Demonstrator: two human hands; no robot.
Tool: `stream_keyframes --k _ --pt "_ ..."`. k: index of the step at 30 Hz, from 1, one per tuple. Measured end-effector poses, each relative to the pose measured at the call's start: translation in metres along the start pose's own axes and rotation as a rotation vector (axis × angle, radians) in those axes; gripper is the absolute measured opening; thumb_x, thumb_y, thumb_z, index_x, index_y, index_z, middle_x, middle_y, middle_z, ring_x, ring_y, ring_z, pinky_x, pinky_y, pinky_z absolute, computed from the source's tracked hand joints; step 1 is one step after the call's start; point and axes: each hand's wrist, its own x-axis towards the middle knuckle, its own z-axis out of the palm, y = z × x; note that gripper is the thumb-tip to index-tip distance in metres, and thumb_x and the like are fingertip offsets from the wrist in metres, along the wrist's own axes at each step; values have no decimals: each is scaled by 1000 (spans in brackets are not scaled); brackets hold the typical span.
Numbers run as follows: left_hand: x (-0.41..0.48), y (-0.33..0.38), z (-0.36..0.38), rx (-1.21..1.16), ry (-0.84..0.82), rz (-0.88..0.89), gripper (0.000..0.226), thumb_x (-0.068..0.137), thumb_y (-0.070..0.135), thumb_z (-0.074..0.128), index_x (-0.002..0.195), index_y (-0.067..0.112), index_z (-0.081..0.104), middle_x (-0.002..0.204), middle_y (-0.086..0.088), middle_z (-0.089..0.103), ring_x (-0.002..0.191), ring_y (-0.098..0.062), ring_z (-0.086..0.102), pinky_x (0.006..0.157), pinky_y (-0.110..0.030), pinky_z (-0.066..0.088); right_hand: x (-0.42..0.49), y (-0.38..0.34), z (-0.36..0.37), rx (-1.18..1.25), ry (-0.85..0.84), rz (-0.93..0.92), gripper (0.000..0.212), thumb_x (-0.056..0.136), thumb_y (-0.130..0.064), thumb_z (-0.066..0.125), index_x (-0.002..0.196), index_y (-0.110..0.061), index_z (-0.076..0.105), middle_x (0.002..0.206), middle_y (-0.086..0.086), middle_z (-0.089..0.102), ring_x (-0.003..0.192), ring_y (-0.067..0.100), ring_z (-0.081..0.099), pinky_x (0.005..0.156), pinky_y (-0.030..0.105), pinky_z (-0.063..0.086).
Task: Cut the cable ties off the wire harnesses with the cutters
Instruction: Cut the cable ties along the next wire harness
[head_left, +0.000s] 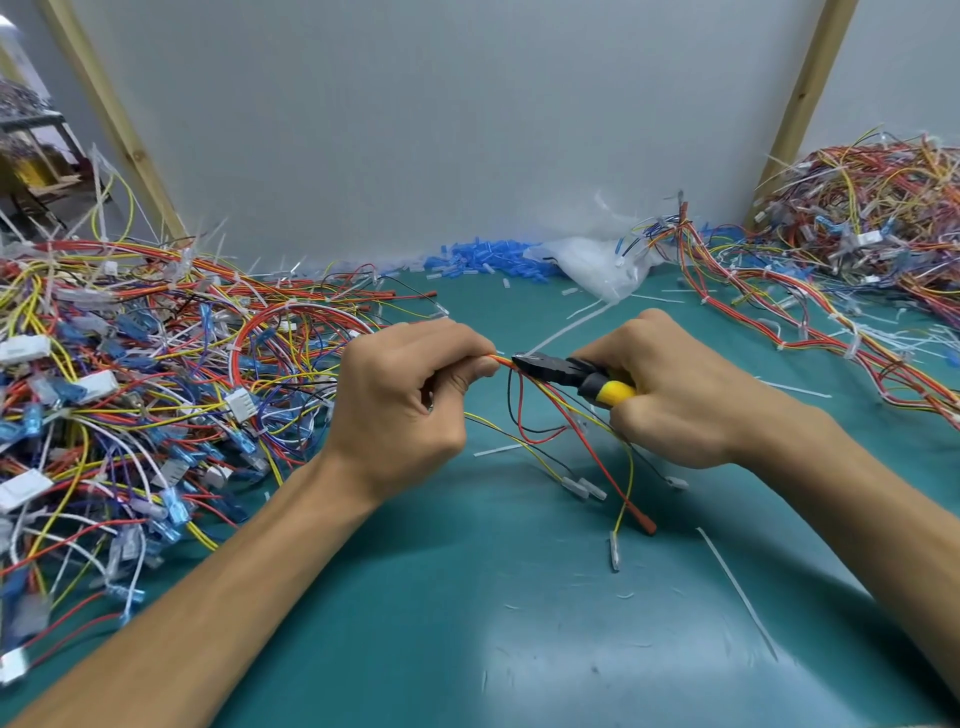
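Item, mid-desk (467, 623), as I see it: left hand (405, 410) pinching wire harness (550, 415). Right hand (680, 395) clenched round cutters (566, 374), whose long axis runs across the desk, jaws pointing left, at the harness. Beyond: left pile (130, 389) and right pile (857, 234) at the desk's side edges.

No legible text, label, brand, number or sign anywhere in view. Cutters (571, 375), yellow handle: no marking can be made out. White connector housings (243, 404) at left: any print too small to tell.
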Motion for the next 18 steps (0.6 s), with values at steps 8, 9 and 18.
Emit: stream_keyframes --k 8,9,18 --pt "0 -1 0 -3 8 -1 14 92 2 68 79 2 73 68 -4 65 59 -27 55 56 -37 44 0 0 1 16 -9 13 18 66 -17 42 60 -17 25 58 -5 16 59 16 13 48 30 13" --pt "0 -1 0 -4 9 -2 14 92 2 69 79 2 74 68 -4 65 59 -28 56 56 -38 44 0 0 1 19 -8 14 18 65 -16 42 60 -17 25 58 -5 16 59 16 13 48 30 14" --pt "0 -2 1 -2 3 -3 15 92 3 68 78 2 74 68 -4 65 59 -28 55 56 -37 44 4 7 5 -39 25 -60 21 73 -11 48 63 -19 31 61 7 24 62 17 15 53 37 13"
